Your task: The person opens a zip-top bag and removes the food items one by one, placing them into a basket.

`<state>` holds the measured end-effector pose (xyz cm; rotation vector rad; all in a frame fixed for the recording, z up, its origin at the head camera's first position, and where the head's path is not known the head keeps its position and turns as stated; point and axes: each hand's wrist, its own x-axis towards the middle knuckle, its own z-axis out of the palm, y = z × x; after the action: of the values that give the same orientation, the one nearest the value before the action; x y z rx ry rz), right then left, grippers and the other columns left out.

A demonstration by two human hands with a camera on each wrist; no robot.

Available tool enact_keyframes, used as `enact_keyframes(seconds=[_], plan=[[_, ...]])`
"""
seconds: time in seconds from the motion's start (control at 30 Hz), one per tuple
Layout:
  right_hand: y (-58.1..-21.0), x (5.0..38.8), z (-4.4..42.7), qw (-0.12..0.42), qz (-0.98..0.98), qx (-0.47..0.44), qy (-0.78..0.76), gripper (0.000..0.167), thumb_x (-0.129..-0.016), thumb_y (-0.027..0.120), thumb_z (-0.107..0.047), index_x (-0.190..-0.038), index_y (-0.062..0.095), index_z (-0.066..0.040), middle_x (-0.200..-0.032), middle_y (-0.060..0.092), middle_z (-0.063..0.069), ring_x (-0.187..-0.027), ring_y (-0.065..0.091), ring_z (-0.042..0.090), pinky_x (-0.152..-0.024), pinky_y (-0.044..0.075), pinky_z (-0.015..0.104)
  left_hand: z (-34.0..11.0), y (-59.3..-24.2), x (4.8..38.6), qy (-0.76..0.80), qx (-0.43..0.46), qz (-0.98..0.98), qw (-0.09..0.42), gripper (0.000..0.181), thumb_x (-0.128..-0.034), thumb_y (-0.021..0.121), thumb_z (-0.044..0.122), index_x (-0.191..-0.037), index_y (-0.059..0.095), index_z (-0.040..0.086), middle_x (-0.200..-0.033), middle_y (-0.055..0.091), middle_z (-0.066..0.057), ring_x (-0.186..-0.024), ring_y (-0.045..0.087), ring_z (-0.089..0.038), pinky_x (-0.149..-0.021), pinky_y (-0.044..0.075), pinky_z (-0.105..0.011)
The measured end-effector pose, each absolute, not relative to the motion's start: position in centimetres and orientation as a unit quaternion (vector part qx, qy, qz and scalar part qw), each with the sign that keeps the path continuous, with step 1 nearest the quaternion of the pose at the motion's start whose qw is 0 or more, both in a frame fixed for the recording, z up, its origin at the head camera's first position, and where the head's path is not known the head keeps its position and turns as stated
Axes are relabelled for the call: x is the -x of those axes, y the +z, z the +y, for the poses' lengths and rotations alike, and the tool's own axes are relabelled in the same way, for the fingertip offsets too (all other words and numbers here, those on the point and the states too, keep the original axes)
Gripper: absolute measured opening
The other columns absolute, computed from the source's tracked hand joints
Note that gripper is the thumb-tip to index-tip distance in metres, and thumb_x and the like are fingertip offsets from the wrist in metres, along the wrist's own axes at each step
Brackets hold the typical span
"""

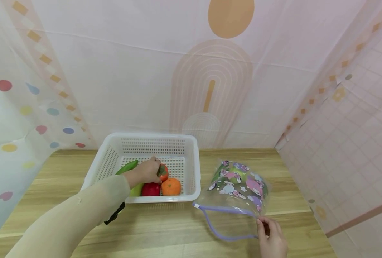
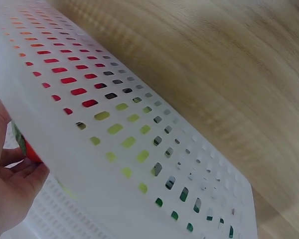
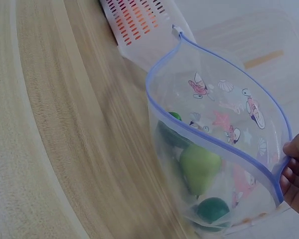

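My left hand (image 1: 147, 171) reaches into a white plastic basket (image 1: 195, 168) and grips a persimmon (image 1: 163, 172), orange-red with a green leafy top. Just below the persimmon in the basket are a red fruit (image 1: 150, 189) and an orange (image 1: 171, 187). A clear zip bag (image 1: 232, 211) with a purple rim and cartoon prints lies to the basket's right, its mouth gaping. The right hand (image 1: 272, 236) pinches the right corner of that rim. Inside the bag, the right wrist view shows a green pear (image 3: 200, 168) and dark green items (image 3: 213, 210).
A long green vegetable (image 1: 127, 167) and a yellow-green item (image 1: 136, 190), partly behind the left forearm, also lie in the basket. The wooden table (image 1: 165, 229) meets a printed curtain (image 1: 139, 89) at the back and sides. A white zip slider (image 1: 196, 205) sits at the bag's left corner.
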<state>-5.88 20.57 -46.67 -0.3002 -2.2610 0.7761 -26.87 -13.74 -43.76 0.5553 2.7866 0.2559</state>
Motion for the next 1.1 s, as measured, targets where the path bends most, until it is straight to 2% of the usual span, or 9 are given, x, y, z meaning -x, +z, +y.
enact_keyframes(seconds=[0.3, 0.53, 0.73, 0.93, 1.1], plan=[[-46.7, 5.9, 20.6, 0.364, -0.875, 0.108, 0.299, 0.015, -0.069, 0.074, 0.009, -0.077, 0.066, -0.002, -0.071, 0.058, 0.001, -0.060, 0.045, -0.005, -0.050, 0.038, 0.007, -13.7, -44.3, 26.7, 0.089, -0.204, 0.965, 0.136, 0.074, -0.0731, 0.077, 0.029, -0.124, 0.045, -0.015, -0.110, 0.053, -0.025, -0.082, 0.058, -0.025, -0.071, 0.054, -0.038], [-46.6, 5.9, 20.6, 0.367, -0.874, 0.103, 0.302, 0.016, -0.069, 0.073, 0.010, -0.077, 0.065, -0.001, -0.071, 0.058, 0.002, -0.060, 0.045, -0.005, -0.050, 0.038, 0.007, -13.8, -43.9, 26.5, 0.088, -0.216, 0.965, 0.123, 0.079, -0.0738, 0.077, 0.033, -0.125, 0.043, -0.017, -0.117, 0.051, -0.028, -0.094, 0.057, -0.033, -0.080, 0.052, -0.043], [-46.3, 5.8, 20.5, 0.368, -0.873, 0.105, 0.302, 0.015, -0.069, 0.074, 0.009, -0.077, 0.065, 0.000, -0.070, 0.057, 0.002, -0.059, 0.045, -0.005, -0.050, 0.038, 0.007, -14.0, -43.5, 26.6, 0.106, -0.205, 0.966, 0.116, 0.085, -0.0754, 0.075, 0.038, -0.130, 0.039, -0.016, -0.126, 0.047, -0.031, -0.111, 0.050, -0.040, -0.093, 0.045, -0.047], [-46.0, 5.7, 20.3, 0.364, -0.873, 0.107, 0.305, 0.014, -0.070, 0.073, 0.009, -0.077, 0.065, -0.001, -0.070, 0.057, 0.002, -0.059, 0.044, -0.005, -0.049, 0.038, 0.007, -14.1, -43.2, 26.3, 0.113, -0.199, 0.967, 0.111, 0.084, -0.0767, 0.074, 0.038, -0.131, 0.038, -0.015, -0.131, 0.043, -0.031, -0.116, 0.047, -0.041, -0.094, 0.043, -0.049], [-45.9, 5.7, 20.4, 0.372, -0.870, 0.101, 0.309, 0.015, -0.069, 0.073, 0.009, -0.078, 0.066, -0.001, -0.070, 0.057, 0.002, -0.058, 0.044, -0.007, -0.048, 0.037, 0.008, -13.2, -42.7, 25.5, 0.164, -0.204, 0.961, 0.083, 0.087, -0.0745, 0.075, 0.039, -0.133, 0.037, -0.013, -0.135, 0.041, -0.030, -0.123, 0.041, -0.042, -0.100, 0.038, -0.049]])
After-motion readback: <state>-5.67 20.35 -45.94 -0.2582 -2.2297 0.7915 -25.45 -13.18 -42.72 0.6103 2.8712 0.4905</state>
